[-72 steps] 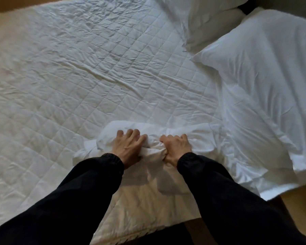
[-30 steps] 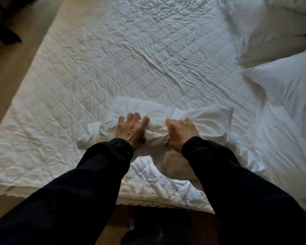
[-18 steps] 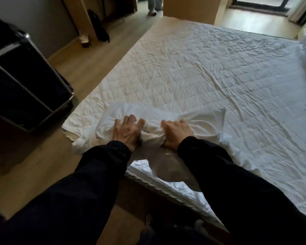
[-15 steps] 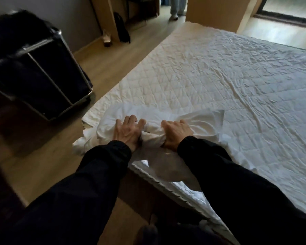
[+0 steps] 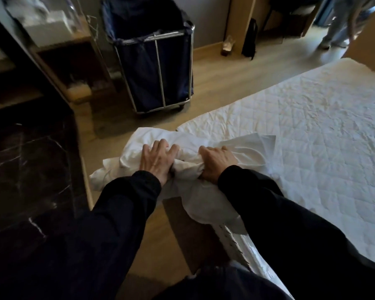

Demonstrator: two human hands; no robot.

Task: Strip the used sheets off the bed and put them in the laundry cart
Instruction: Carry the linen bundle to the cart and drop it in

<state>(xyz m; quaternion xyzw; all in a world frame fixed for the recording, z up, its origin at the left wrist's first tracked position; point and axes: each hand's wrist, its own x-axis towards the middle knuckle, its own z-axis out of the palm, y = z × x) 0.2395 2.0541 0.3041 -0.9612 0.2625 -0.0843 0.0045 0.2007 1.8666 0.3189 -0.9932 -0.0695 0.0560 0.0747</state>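
Observation:
A bunched white sheet [image 5: 191,146] hangs in the air over the floor, just past the bed's corner. My left hand [image 5: 157,160] grips its left side with fingers dug into the cloth. My right hand [image 5: 217,162] is fisted round a twisted part of the same bundle. The bed [image 5: 312,126] at the right shows only its quilted white mattress cover. The laundry cart [image 5: 158,68], a dark blue bag in a metal frame, stands on the floor ahead and left, its top open.
A dark marble-faced counter [image 5: 30,165] is close on my left. Wooden shelving [image 5: 59,68] stands beside the cart. Bare wooden floor [image 5: 214,83] lies between the bed and the cart. A person's legs [image 5: 338,22] show at the top right, and a dark bag [image 5: 250,38] leans on a wall.
My view has swung left from the bed toward the cart. The sheet bundle has come off the mattress edge with both hands still gripping it. The pillows have left the view.

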